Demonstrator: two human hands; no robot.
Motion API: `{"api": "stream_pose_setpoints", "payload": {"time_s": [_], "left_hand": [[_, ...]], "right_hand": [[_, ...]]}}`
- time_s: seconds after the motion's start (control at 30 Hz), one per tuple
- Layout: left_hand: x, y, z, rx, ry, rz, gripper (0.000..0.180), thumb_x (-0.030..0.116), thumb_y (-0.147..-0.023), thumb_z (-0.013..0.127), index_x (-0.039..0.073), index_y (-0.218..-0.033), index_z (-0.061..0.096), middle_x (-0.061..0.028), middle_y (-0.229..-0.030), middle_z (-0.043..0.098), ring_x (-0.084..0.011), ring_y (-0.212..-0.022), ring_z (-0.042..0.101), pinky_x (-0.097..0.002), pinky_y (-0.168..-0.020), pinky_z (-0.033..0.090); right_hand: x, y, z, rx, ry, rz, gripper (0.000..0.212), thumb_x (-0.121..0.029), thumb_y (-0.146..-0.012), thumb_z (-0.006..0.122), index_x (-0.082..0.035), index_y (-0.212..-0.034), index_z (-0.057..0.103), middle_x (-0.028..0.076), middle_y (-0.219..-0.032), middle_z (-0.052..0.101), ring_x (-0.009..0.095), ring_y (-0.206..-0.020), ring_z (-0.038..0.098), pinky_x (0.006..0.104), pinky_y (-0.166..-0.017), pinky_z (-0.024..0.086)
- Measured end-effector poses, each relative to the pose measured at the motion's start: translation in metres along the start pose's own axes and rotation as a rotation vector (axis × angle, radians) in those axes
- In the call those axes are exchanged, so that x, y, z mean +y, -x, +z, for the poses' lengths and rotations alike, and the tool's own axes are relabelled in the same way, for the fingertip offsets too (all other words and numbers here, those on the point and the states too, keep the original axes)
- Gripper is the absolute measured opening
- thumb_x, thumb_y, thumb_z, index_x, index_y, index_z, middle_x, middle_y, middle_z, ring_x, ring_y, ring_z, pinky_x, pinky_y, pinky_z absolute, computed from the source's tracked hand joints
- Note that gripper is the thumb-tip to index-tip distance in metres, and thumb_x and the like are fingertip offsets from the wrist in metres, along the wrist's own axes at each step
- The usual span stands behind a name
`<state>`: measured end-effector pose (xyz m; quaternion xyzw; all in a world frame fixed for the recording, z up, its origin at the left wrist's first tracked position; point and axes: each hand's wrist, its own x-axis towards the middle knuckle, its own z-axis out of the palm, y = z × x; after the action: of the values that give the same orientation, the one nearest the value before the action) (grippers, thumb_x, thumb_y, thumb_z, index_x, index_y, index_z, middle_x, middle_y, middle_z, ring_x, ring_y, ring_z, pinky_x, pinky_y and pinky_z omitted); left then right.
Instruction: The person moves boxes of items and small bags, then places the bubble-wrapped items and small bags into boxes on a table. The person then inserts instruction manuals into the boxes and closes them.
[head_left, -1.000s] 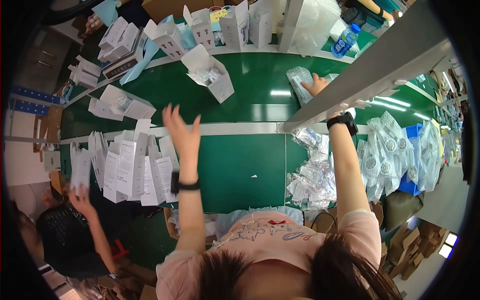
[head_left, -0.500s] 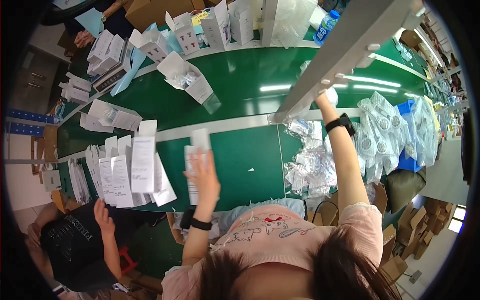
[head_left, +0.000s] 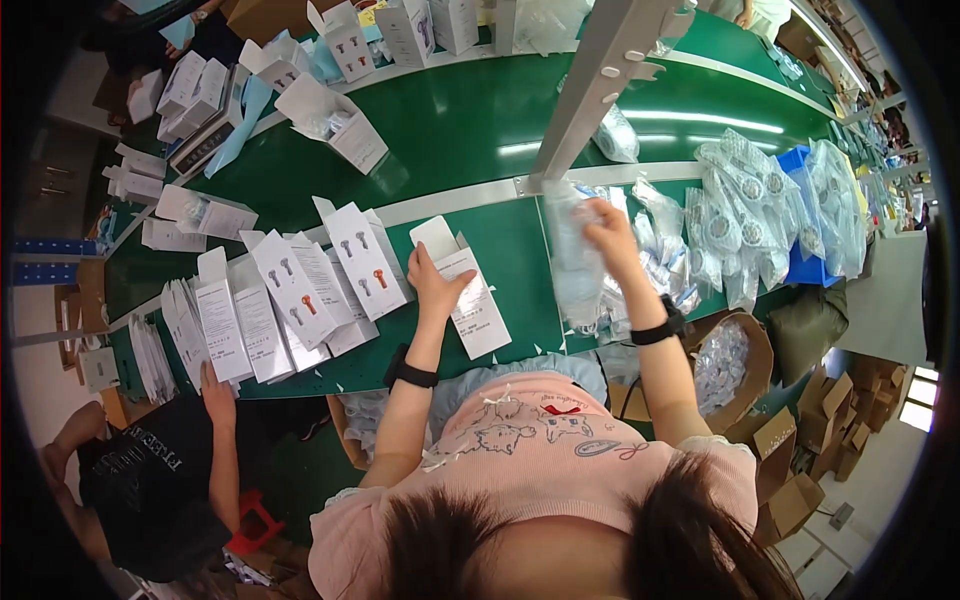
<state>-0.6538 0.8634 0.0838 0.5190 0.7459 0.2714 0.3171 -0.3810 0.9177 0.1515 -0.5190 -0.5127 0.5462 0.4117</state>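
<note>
My left hand [head_left: 438, 290] grips a white carton [head_left: 480, 318] by its sides near the top, thumb on one edge and fingers on the other. The carton's top flap stands up. In my right hand [head_left: 612, 238] is a clear bubble-wrap pouch [head_left: 572, 262], pinched near its upper end and hanging beside the carton; its contents are blurred. Below and behind it lies a pile of small plastic bags [head_left: 660, 250]. Left of my left hand stand several open white cartons [head_left: 292, 285], some with pictures of small handheld devices on them.
A co-worker's hand [head_left: 217, 395] touches the carton row at left. Filled open cartons [head_left: 345, 130] and another clear pouch [head_left: 615, 135] sit on the green belt beyond a metal rail. A slanted grey post [head_left: 590, 95] rises before me. Large bubble-wrap bags [head_left: 745, 220] lie right, beside a blue bin [head_left: 808, 262].
My right hand has come back from the far belt with the bubble-wrap pouch. My left hand now grips an open carton. The co-worker's hand has moved up to the cartons, which stand rearranged.
</note>
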Motion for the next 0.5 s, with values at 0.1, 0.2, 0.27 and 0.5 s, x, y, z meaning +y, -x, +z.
{"api": "stream_pose_setpoints", "payload": {"time_s": [0.1,0.2,0.27,0.5], "left_hand": [[-0.001,-0.005,0.005,-0.020,0.162,-0.102,0.105,0.021,-0.051,0.079,-0.001,-0.130,0.013,-0.0235,-0.128,0.022,-0.0367,-0.116,0.025,-0.0431,-0.096,0.025],[-0.015,-0.004,0.010,-0.012,0.307,-0.158,0.101,0.014,-0.053,0.077,0.000,-0.130,0.014,-0.0211,-0.125,0.026,-0.0334,-0.114,0.031,-0.0409,-0.093,0.030],[-0.014,-0.003,0.010,-0.005,0.440,-0.150,0.095,0.005,-0.055,0.074,0.002,-0.130,0.015,-0.0174,-0.120,0.035,-0.0287,-0.107,0.043,-0.0363,-0.086,0.041],[0.054,0.018,-0.043,-0.262,0.888,0.120,0.079,0.001,-0.056,0.072,0.006,-0.120,0.026,-0.0143,-0.111,0.042,-0.0263,-0.100,0.048,-0.0338,-0.083,0.042]], "right_hand": [[0.035,-0.009,0.038,0.032,0.198,-0.049,0.025,0.000,-0.064,0.049,-0.004,-0.087,0.058,0.004,-0.082,0.056,0.013,-0.068,0.053,0.0261,-0.061,0.043],[0.047,-0.011,0.069,0.008,0.822,-0.288,0.035,-0.005,-0.065,0.056,-0.005,-0.100,0.053,0.012,-0.089,0.052,0.024,-0.076,0.055,0.0341,-0.065,0.046],[0.037,-0.005,0.088,-0.047,1.089,-0.092,0.049,-0.007,-0.064,0.058,-0.009,-0.110,0.045,0.016,-0.093,0.049,0.031,-0.081,0.053,0.0382,-0.069,0.046],[0.047,-0.018,0.056,-0.010,0.427,0.020,0.068,-0.011,-0.063,0.063,-0.011,-0.123,0.031,0.016,-0.099,0.048,0.031,-0.089,0.052,0.0399,-0.073,0.046]]}}
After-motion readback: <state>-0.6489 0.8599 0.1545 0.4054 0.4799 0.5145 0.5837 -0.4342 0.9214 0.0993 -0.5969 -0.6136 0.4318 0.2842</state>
